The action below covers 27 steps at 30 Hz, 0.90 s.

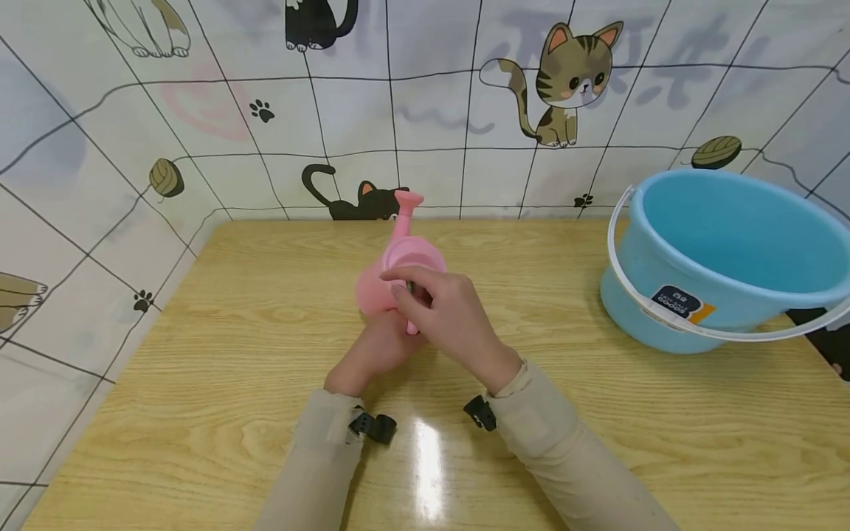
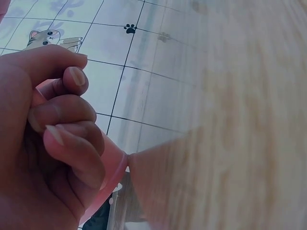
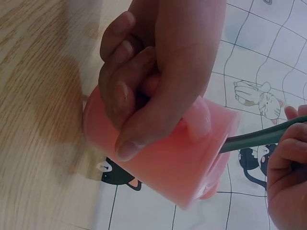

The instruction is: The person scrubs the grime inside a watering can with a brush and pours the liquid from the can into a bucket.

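Note:
A pink watering can (image 1: 368, 287) stands near the back middle of the table, its spout pointing away from me. My left hand (image 1: 380, 345) grips the can's handle, with fingers curled round it, as the right wrist view also shows. Above the can's opening, my right hand (image 1: 454, 306) pinches a slim dark green stick (image 3: 254, 139). One end of that stick reaches into the can's mouth; what it has at that end is hidden inside. In the left wrist view, the left hand's curled fingers (image 2: 62, 110) cover most of the handle.
A light blue bucket (image 1: 697, 251) with a white carrying handle (image 1: 620, 258) stands at the right of the wooden table (image 1: 252, 413). Part of a dark object (image 1: 826, 346) shows behind the bucket at the right edge. A cat-patterned cloth (image 1: 432, 118) hangs behind the table and along its left.

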Each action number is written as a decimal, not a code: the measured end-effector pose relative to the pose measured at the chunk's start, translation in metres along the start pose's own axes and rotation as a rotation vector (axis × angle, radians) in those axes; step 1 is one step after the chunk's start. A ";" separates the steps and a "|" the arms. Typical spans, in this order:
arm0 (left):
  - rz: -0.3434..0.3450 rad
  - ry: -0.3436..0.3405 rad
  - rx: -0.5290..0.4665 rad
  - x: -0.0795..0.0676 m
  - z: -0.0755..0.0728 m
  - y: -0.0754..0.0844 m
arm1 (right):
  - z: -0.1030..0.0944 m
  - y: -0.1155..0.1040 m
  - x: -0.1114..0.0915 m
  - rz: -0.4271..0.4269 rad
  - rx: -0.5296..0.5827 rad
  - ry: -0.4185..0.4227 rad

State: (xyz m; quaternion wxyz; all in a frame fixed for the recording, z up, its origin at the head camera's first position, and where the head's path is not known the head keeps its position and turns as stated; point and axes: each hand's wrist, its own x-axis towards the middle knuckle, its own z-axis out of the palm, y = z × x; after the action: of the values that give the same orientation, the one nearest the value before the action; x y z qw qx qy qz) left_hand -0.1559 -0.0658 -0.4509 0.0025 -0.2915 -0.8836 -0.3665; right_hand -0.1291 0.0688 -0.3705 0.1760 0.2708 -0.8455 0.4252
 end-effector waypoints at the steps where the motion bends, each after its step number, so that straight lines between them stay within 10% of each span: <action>1: -0.006 -0.005 -0.001 0.000 0.000 0.000 | 0.000 0.000 0.000 0.007 0.017 0.004; 21: -0.030 0.019 -0.024 0.003 0.002 0.001 | 0.004 0.004 0.000 0.265 0.197 -0.006; 27: -0.062 0.017 -0.045 0.003 0.002 0.002 | 0.010 0.010 0.001 0.229 0.137 0.049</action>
State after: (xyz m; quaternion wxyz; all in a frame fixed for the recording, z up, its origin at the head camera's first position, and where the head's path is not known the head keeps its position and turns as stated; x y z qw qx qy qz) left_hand -0.1573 -0.0618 -0.4508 -0.0081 -0.2607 -0.8837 -0.3886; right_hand -0.1362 0.0654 -0.3817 0.1280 0.1733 -0.8354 0.5056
